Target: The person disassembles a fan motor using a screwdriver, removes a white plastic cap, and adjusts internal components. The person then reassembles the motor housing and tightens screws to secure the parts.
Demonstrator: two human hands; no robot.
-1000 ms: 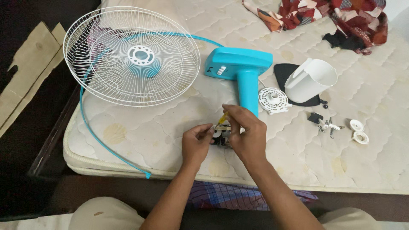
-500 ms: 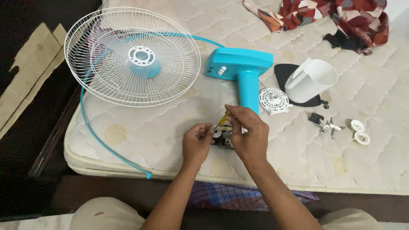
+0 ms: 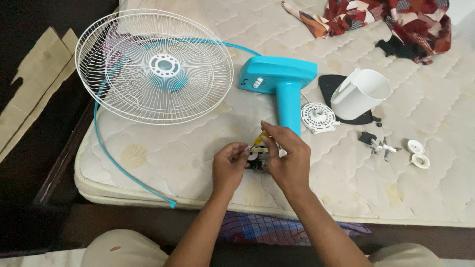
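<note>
Seated at the near edge of a bare quilted mattress (image 3: 346, 198), both hands meeting over a small fan motor (image 3: 261, 157) resting on the mattress just beside the foot of the turquoise fan stand (image 3: 282, 84). Left hand (image 3: 228, 165) curled, fingertips pinched against the motor's left side — apparently steadying it. Right hand (image 3: 289, 158) closed from above and the right, fingers wrapped over the motor and a yellow-tipped piece (image 3: 259, 138) poking up between them; whether a tool or a wire, hard to tell. Motor thus caught between the two hands, mostly hidden by the right one.

Parts spread out of the way, seemingly in the order taken off: white wire fan guard (image 3: 153, 66) far left with a turquoise rim ring (image 3: 116, 158) trailing toward the near edge, white round vented cover (image 3: 319, 117) and white motor housing (image 3: 361, 94) to the right, small screws and fittings (image 3: 381, 144) and two white rings (image 3: 418, 153) farther right. Patterned red cloth (image 3: 396, 20) bunched at the far right corner.
</note>
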